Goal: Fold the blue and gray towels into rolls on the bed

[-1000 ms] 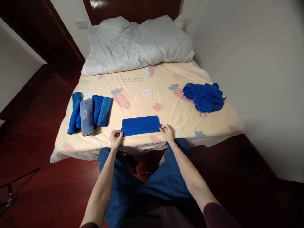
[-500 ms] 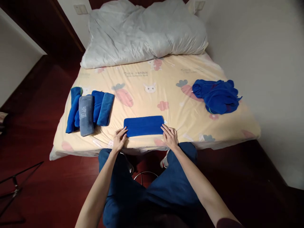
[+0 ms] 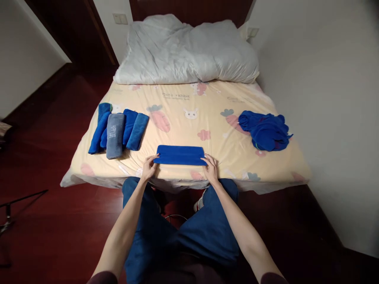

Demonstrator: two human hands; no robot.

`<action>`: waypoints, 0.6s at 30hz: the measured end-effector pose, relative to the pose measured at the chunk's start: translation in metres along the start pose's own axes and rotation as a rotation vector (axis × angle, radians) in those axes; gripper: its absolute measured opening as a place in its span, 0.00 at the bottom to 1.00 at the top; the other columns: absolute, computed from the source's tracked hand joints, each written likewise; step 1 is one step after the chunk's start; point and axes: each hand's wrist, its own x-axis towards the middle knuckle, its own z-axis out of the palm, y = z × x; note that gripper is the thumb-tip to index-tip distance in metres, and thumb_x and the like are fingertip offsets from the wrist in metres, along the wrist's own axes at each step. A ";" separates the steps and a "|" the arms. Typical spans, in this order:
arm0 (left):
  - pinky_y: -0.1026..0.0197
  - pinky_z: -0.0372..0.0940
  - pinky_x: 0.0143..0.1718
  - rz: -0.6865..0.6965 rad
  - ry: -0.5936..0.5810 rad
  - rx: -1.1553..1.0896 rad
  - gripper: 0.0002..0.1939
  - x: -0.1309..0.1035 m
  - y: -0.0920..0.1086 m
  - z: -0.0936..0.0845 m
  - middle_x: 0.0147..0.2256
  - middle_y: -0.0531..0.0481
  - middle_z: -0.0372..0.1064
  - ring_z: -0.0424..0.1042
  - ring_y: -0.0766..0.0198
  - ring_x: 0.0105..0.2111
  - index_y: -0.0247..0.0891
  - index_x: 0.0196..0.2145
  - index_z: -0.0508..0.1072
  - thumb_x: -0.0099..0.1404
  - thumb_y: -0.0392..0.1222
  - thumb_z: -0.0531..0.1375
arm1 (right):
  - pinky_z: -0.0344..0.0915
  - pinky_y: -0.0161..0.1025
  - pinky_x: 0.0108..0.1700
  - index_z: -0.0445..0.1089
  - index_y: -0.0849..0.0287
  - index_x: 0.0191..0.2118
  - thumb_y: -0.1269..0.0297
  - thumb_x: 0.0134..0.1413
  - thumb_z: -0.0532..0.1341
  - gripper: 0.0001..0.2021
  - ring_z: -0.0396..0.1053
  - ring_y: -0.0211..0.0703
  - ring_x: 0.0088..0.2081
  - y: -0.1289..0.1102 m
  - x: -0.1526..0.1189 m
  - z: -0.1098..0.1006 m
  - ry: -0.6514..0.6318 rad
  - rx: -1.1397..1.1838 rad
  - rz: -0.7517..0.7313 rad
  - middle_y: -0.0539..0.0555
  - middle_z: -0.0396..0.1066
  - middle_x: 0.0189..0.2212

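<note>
A blue towel (image 3: 180, 154), folded into a flat long rectangle, lies crosswise near the front edge of the bed. My left hand (image 3: 150, 167) pinches its near left corner, thumb and fingers closed on the cloth. At the near right corner, my right hand (image 3: 210, 169) grips the towel the same way. To the left lie several rolled or folded towels side by side, among them a grey one with white lettering (image 3: 115, 136) and a blue one (image 3: 137, 131). On the right is a crumpled heap of blue cloth (image 3: 266, 130).
The bed has a yellow sheet (image 3: 189, 130) printed with carrots and rabbits. A bunched pale quilt (image 3: 189, 55) fills its far end. A wall (image 3: 319, 118) runs along the right. Black metal legs (image 3: 8, 213) stand on the floor at lower left.
The camera view has shifted and tilted up a little. Both hands have moved from resting at the towel's ends to pinching its near corners. The other towels have stayed put.
</note>
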 end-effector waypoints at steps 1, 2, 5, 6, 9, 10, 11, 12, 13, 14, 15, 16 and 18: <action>0.46 0.63 0.59 -0.021 0.010 -0.020 0.15 -0.001 -0.002 -0.001 0.51 0.43 0.74 0.67 0.53 0.55 0.43 0.48 0.77 0.66 0.47 0.57 | 0.62 0.53 0.61 0.73 0.52 0.54 0.74 0.55 0.53 0.23 0.63 0.50 0.60 0.001 -0.002 0.002 0.016 0.030 -0.004 0.54 0.66 0.61; 0.46 0.64 0.57 -0.049 0.025 -0.036 0.16 -0.001 -0.005 0.000 0.50 0.42 0.73 0.68 0.53 0.53 0.43 0.49 0.76 0.66 0.49 0.58 | 0.62 0.53 0.61 0.72 0.52 0.54 0.73 0.57 0.53 0.22 0.63 0.50 0.60 0.003 -0.004 0.004 0.022 0.054 -0.002 0.55 0.68 0.59; 0.49 0.67 0.51 -0.145 0.093 -0.043 0.19 -0.001 -0.015 0.003 0.46 0.41 0.71 0.72 0.54 0.45 0.40 0.48 0.75 0.65 0.53 0.59 | 0.66 0.51 0.57 0.73 0.53 0.52 0.64 0.62 0.55 0.16 0.68 0.50 0.53 0.011 -0.005 0.013 0.059 0.093 0.083 0.57 0.74 0.49; 0.50 0.68 0.50 -0.163 0.118 -0.036 0.19 -0.001 -0.018 0.004 0.45 0.42 0.70 0.72 0.55 0.43 0.39 0.47 0.75 0.65 0.54 0.59 | 0.68 0.49 0.54 0.73 0.54 0.51 0.61 0.63 0.56 0.14 0.69 0.50 0.50 0.014 -0.003 0.017 0.086 0.098 0.130 0.58 0.74 0.45; 0.52 0.68 0.47 -0.175 0.154 -0.009 0.19 0.000 -0.022 0.008 0.41 0.44 0.69 0.71 0.56 0.41 0.39 0.46 0.74 0.66 0.56 0.57 | 0.71 0.46 0.47 0.73 0.58 0.44 0.52 0.63 0.57 0.15 0.71 0.50 0.43 0.022 0.002 0.027 0.164 0.127 0.249 0.60 0.73 0.40; 0.52 0.68 0.46 -0.172 0.150 -0.001 0.19 0.000 -0.021 0.008 0.40 0.45 0.69 0.71 0.56 0.40 0.39 0.45 0.74 0.67 0.56 0.56 | 0.71 0.45 0.46 0.73 0.59 0.43 0.51 0.64 0.56 0.16 0.71 0.49 0.42 0.023 0.004 0.029 0.177 0.142 0.272 0.60 0.73 0.39; 0.53 0.68 0.45 -0.168 0.142 0.007 0.19 0.001 -0.020 0.008 0.39 0.45 0.69 0.71 0.56 0.40 0.39 0.45 0.74 0.68 0.57 0.55 | 0.71 0.44 0.44 0.73 0.59 0.42 0.50 0.64 0.56 0.17 0.71 0.48 0.40 0.024 0.004 0.031 0.186 0.156 0.287 0.59 0.73 0.38; 0.53 0.67 0.45 -0.165 0.134 0.015 0.20 0.001 -0.019 0.008 0.37 0.46 0.69 0.71 0.56 0.40 0.39 0.44 0.74 0.69 0.57 0.54 | 0.72 0.44 0.43 0.73 0.60 0.42 0.50 0.64 0.56 0.18 0.72 0.47 0.38 0.024 0.005 0.032 0.196 0.166 0.297 0.59 0.73 0.37; 0.53 0.67 0.45 -0.165 0.130 0.023 0.20 0.001 -0.018 0.008 0.37 0.46 0.69 0.70 0.56 0.40 0.39 0.43 0.75 0.69 0.57 0.54 | 0.71 0.43 0.42 0.73 0.60 0.41 0.49 0.63 0.57 0.18 0.72 0.47 0.37 0.023 0.004 0.033 0.206 0.172 0.302 0.59 0.73 0.36; 0.53 0.67 0.45 -0.165 0.129 0.031 0.21 0.001 -0.017 0.008 0.36 0.46 0.69 0.70 0.56 0.39 0.39 0.42 0.75 0.70 0.58 0.53 | 0.71 0.43 0.41 0.73 0.60 0.41 0.49 0.63 0.57 0.18 0.72 0.46 0.36 0.022 0.004 0.034 0.216 0.177 0.308 0.59 0.73 0.36; 0.53 0.67 0.45 -0.166 0.131 0.035 0.21 0.001 -0.016 0.008 0.35 0.46 0.70 0.70 0.56 0.39 0.38 0.42 0.75 0.70 0.58 0.53 | 0.71 0.43 0.40 0.73 0.61 0.42 0.49 0.63 0.58 0.18 0.72 0.46 0.36 0.021 0.003 0.034 0.226 0.185 0.316 0.59 0.73 0.36; 0.53 0.67 0.45 -0.169 0.134 0.036 0.21 0.001 -0.015 0.008 0.36 0.46 0.70 0.70 0.56 0.39 0.38 0.42 0.76 0.70 0.58 0.53 | 0.71 0.42 0.39 0.72 0.61 0.43 0.49 0.62 0.58 0.19 0.72 0.46 0.35 0.019 0.002 0.035 0.238 0.201 0.326 0.60 0.74 0.36; 0.52 0.67 0.45 -0.171 0.143 0.034 0.22 0.001 -0.014 0.009 0.36 0.45 0.71 0.71 0.55 0.40 0.38 0.44 0.76 0.70 0.58 0.53 | 0.71 0.41 0.37 0.71 0.61 0.46 0.49 0.62 0.58 0.19 0.73 0.45 0.34 0.016 0.001 0.036 0.255 0.242 0.348 0.59 0.74 0.35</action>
